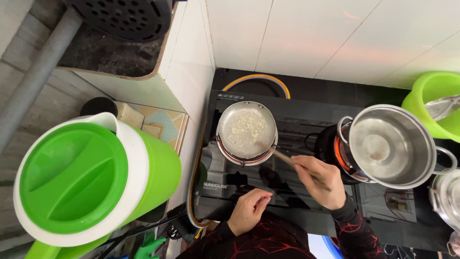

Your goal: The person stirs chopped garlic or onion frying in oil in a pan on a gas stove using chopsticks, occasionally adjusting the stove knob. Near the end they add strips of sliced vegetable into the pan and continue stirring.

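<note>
A small steel pan [247,129] with pale chopped bits in it sits on the left burner of a black glass stove [287,120]. My right hand [318,181] grips a wooden utensil [283,157] whose tip reaches into the pan at its lower right rim. My left hand [249,209] rests on the stove's front edge, fingers loosely curled, holding nothing. A large steel pot [388,146] stands empty on the right burner, just right of my right hand.
A big green and white lidded jug [81,182] fills the lower left, close to the camera. A lime green bucket [431,96] stands at the right edge. White tiled wall lies behind the stove. Another steel lid or pot [448,196] shows at far right.
</note>
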Demonstrator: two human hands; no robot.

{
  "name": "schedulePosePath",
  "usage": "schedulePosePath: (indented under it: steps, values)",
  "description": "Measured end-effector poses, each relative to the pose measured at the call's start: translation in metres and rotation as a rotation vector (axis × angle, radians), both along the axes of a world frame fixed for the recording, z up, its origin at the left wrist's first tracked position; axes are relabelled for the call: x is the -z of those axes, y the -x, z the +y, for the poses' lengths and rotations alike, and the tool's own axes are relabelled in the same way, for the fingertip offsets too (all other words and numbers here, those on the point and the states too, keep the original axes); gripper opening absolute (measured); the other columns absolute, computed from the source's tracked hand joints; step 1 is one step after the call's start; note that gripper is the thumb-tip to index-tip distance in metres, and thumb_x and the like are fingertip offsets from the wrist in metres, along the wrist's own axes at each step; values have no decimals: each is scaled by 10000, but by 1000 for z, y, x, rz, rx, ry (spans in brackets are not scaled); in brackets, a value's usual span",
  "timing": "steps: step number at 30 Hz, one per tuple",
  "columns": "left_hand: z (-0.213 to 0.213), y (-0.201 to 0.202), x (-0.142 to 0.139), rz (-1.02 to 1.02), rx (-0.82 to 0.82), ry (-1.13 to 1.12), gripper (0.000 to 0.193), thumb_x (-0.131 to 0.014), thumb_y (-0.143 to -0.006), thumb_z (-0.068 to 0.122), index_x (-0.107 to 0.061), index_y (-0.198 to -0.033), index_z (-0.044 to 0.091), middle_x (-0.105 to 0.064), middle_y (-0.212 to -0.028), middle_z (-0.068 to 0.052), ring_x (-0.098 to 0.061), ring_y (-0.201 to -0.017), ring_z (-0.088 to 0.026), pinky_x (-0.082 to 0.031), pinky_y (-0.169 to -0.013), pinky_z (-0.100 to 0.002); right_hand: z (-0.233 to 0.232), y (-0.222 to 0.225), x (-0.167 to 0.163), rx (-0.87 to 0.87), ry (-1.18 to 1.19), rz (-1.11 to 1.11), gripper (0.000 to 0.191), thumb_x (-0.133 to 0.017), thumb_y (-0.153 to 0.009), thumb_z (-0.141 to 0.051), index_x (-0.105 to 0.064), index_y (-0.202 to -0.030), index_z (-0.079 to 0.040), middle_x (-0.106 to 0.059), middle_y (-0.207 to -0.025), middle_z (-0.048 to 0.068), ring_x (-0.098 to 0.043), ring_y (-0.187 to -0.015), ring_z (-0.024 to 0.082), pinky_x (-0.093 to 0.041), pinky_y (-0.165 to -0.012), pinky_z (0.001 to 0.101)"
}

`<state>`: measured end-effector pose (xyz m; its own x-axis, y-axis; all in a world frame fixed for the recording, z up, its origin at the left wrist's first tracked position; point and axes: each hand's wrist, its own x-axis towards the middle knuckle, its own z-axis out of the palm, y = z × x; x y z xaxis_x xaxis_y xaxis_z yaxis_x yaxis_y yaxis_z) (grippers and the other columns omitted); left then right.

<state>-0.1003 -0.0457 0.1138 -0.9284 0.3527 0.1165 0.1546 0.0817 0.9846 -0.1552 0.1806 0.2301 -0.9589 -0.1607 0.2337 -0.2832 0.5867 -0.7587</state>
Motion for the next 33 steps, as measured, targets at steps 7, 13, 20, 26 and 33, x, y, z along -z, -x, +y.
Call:
schedulePosePath:
  steps: [7, 13, 20, 26, 33]
  values:
    - [-2, 0, -1, 0, 8, -2, 145, -664, -989, 65, -694, -1113, -4, -703, -998, -104, -697, -785, -198, -559, -659, -282, 5, 12, 34, 71, 368, -193, 186, -634, -977, 8, -743, -1125, 39, -802, -1047, 106, -712, -901, 107, -558, -802, 227]
    - [-4, 2, -2, 10, -3, -12, 142, -666, -987, 63, -692, -1110, -4, -706, -1015, -104, -700, -785, -191, -559, -651, -276, 13, 6, 41, 191, 127, 90, 200, -638, -956, 25, -694, -1147, 48, -758, -1147, 133, -723, -933, 140, -570, -825, 239]
    - [-3, 8, -3, 11, -15, -12, 137, -668, -987, 67, -697, -1103, 0, -702, -990, -104, -698, -771, -187, -549, -628, -274, -6, -18, 55, -27, 188, 68, 148, -658, -928, 24, -709, -1066, 5, -750, -1192, 153, -748, -1003, 189, -579, -845, 278]
    - [-7, 14, -4, 30, -66, -7, 134, -666, -985, 70, -702, -1100, 12, -717, -983, -94, -697, -758, -178, -540, -614, -274, -10, -7, 72, 98, 299, -67, 194, -620, -951, 39, -721, -1115, 21, -758, -1193, 159, -722, -1001, 209, -559, -870, 298]
    - [-8, 14, -5, 6, -58, 21, 133, -670, -986, 83, -705, -1099, 23, -710, -962, -89, -696, -762, -179, -545, -629, -271, -6, -3, 70, 111, 153, 139, 177, -643, -938, 41, -699, -1104, 18, -718, -1243, 175, -723, -1033, 212, -567, -871, 289]
